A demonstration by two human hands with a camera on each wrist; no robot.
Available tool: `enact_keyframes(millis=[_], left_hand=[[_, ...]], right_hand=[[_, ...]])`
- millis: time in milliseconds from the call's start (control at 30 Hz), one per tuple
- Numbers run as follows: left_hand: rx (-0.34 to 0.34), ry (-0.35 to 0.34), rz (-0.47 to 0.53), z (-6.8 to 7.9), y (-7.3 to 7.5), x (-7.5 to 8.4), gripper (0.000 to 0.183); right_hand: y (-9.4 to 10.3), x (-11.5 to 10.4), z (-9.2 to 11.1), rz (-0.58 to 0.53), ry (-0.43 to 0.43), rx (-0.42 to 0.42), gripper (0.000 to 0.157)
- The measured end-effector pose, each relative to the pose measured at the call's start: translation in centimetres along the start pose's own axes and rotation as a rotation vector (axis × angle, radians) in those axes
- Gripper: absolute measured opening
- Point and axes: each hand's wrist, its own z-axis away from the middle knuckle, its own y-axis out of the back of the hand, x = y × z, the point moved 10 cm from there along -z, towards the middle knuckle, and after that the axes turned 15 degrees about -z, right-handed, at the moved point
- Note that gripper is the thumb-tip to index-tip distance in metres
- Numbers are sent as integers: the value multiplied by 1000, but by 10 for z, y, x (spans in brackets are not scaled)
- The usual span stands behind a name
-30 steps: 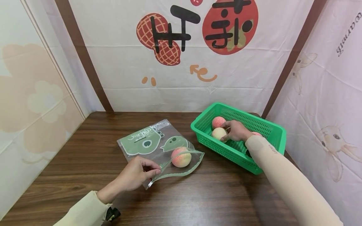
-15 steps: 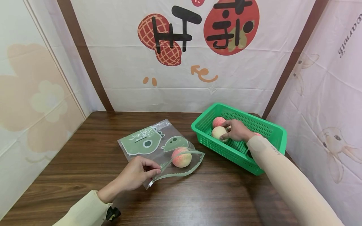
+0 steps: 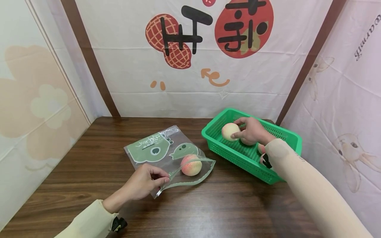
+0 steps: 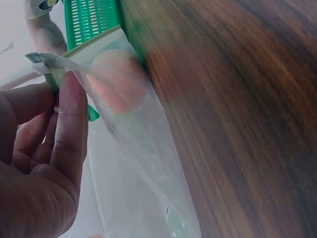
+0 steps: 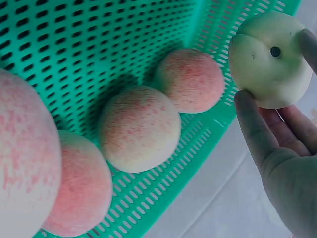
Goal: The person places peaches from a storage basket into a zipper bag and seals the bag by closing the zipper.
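Note:
My left hand [image 3: 146,183] pinches the open edge of a clear zip bag [image 3: 175,181] printed with green cartoon animals, near its white slider [image 4: 40,67]. Inside the bag, by its mouth, a pink-and-yellow peach [image 3: 191,166] rests. Over at the green basket [image 3: 235,159], my right hand [image 3: 253,132] grips a pale cream peach [image 3: 229,131] between thumb and fingers. The right wrist view shows that peach's underside [image 5: 270,62], with a small dark hole, raised beside other peaches.
Several pink peaches, among them a speckled one [image 5: 140,130], lie in the basket. Its perforated walls surround the right hand's work. The brown wooden table [image 3: 190,211] runs under both bag and basket. A printed cloth [image 3: 190,102] hangs behind the table.
My right hand has lifted the pale peach up and slightly back from its place, so it now covers the pink peach behind. My left hand and the bag have stayed put.

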Motion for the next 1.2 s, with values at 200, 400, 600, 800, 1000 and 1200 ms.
enact_keyframes(millis=[200, 400, 600, 800, 1000, 1200], left_hand=[[5, -8, -8, 0, 2, 2, 3], [6, 0, -5, 0, 3, 2, 4], [4, 4, -5, -1, 4, 2, 4], [1, 5, -5, -1, 5, 2, 3], [1, 5, -2, -1, 5, 2, 4], [-4, 7, 1, -1, 5, 3, 4]], right_hand=[[8, -14, 5, -58, 21, 6, 60], [15, -26, 9, -84, 35, 30, 61], [20, -33, 14, -124, 32, 50, 61], [18, -39, 20, -163, 40, 45, 59], [13, -47, 29, -211, 56, 44, 60], [-1, -54, 37, -306, 58, 22, 58]])
